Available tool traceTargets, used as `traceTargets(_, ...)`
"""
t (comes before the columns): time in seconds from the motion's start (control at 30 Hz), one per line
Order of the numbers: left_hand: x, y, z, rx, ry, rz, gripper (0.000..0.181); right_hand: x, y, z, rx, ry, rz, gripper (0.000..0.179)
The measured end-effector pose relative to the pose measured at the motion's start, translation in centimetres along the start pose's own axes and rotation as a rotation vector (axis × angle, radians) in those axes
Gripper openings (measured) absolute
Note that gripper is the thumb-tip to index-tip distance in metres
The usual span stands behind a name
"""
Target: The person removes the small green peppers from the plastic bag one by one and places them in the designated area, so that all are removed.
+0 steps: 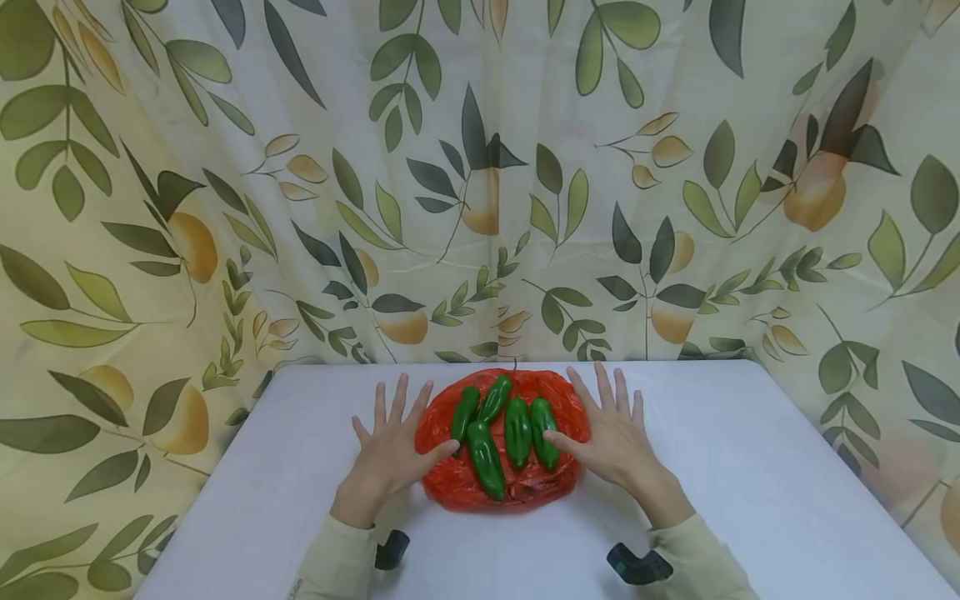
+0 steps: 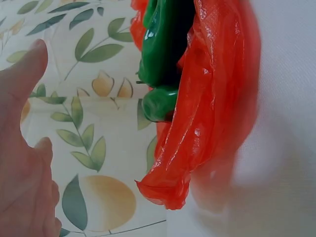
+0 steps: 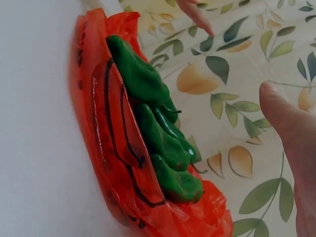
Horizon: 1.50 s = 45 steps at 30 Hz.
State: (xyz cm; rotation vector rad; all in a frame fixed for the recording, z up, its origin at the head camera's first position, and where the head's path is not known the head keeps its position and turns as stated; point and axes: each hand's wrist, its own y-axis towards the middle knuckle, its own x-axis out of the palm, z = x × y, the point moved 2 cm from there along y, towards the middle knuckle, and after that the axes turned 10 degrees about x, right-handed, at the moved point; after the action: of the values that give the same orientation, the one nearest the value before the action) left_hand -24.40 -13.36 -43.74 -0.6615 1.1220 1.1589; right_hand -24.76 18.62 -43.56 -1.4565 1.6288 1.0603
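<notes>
Several glossy green peppers (image 1: pixel 487 460) lie on a crumpled red plastic bag (image 1: pixel 456 492) in the middle of the head view. My left hand (image 1: pixel 386 454) is spread out at the bag's left side, its thumb over the edge of the peppers. On the other side my right hand (image 1: pixel 618 442) is spread too, its thumb overlapping the rightmost pepper in the head view. Both wrist views show a gap between hand and bag, and neither hand holds anything. Black printed lines mark the bag (image 3: pixel 101 148) in the right wrist view, where peppers (image 3: pixel 138 74) rise above its rim.
The bag rests on a white-covered table (image 1: pixel 750 483). A curtain (image 1: pixel 525 208) printed with leaves and fruit hangs behind the table and along both sides. A black band (image 1: pixel 639 565) sits at the right wrist, and another dark band (image 1: pixel 392 550) at the left.
</notes>
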Motion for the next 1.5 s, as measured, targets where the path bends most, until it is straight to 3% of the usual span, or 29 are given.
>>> traceTargets(0.5, 0.8, 0.1, -1.0, 0.018, -0.068, -0.068, 0.096, 1.2, -0.1, -0.6, -0.068, 0.024, -0.005, 0.102)
traceTargets(0.97, 2.2, 0.3, -1.9, 0.032, -0.112, -0.126, 0.090, 3.3, -0.2, -0.9, -0.155, 0.148, -0.077, 0.096)
traceTargets(1.5, 3.6, 0.7, -3.0, -0.025, -0.147, -0.195, 0.084, 4.3, -0.1, -0.1, -0.097, 0.164, -0.206, 0.079)
